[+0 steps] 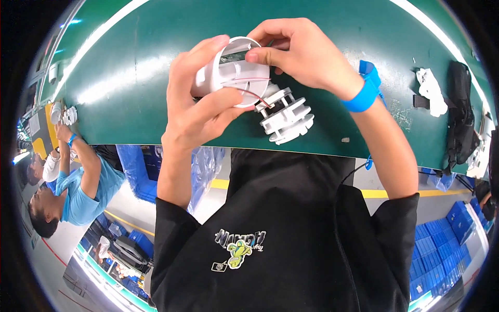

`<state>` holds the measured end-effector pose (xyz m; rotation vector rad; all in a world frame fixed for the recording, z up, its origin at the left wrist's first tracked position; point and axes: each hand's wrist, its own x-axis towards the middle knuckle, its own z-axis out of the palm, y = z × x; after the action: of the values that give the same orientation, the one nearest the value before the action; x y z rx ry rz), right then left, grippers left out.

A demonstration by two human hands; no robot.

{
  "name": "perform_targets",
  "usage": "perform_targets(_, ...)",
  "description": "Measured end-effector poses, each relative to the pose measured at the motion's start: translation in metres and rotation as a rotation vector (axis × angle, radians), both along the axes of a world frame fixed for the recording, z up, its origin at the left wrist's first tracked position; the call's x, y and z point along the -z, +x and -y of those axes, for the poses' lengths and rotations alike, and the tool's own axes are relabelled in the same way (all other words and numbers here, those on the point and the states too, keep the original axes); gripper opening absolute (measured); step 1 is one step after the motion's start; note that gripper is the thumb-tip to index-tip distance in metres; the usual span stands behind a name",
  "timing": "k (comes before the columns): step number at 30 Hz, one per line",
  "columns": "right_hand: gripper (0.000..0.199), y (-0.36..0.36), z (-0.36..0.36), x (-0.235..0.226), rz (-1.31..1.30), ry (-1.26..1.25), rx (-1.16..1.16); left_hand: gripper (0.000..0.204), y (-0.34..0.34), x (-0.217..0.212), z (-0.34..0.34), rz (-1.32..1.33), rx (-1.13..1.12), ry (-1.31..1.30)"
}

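My left hand (188,101) is wrapped round a white cylindrical housing (254,74), its open end tilted toward the right. At the far side of that opening my right hand (312,57) is closed, thumb and fingers pinching the rim. A dark green strip shows inside the housing; I cannot tell whether it is a part. Thin red and dark wires (254,94) run from the opening to a white tiered plastic assembly (291,118) with notched discs, just right of the housing. Neither hand grips that assembly. A blue wrist strap (364,93) circles my right wrist.
Under my hands stretches a green tabletop (358,31). At its right lie a crumpled white cloth or bag (432,93) and a black fabric item (459,112). A co-worker in blue (86,182) handles white parts (65,114) at far left. Blue bins (439,249) stand low right.
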<state>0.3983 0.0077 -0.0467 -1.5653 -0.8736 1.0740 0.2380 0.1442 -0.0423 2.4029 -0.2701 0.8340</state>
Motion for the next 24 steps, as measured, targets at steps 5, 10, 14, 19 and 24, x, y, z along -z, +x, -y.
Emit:
perform_targets(5, 0.021, 0.015, 0.003, -0.014, -0.034, 0.015, -0.192, 0.039, -0.003, 0.001, 0.004, -0.008, 0.064, 0.083)
perform_targets(10, 0.015, 0.003, -0.01, -0.027, 0.407, -0.039, -0.054, 0.04, 0.002, -0.008, -0.001, -0.071, 0.08, 0.102)
perform_targets(14, 0.015, -0.005, -0.016, -0.02, 0.344, 0.004, 0.01, 0.044, -0.001, -0.002, -0.009, 0.008, 0.084, 0.04)
perform_targets(19, 0.032, -0.025, 0.009, -0.014, 0.51, 0.247, 0.223, 0.079, -0.005, 0.01, -0.007, 0.094, -0.09, -0.234)
perform_targets(24, 0.082, -0.057, 0.023, -0.013, 0.53, 0.301, 0.238, 0.08, -0.014, 0.006, -0.005, -0.059, -0.131, -0.047)
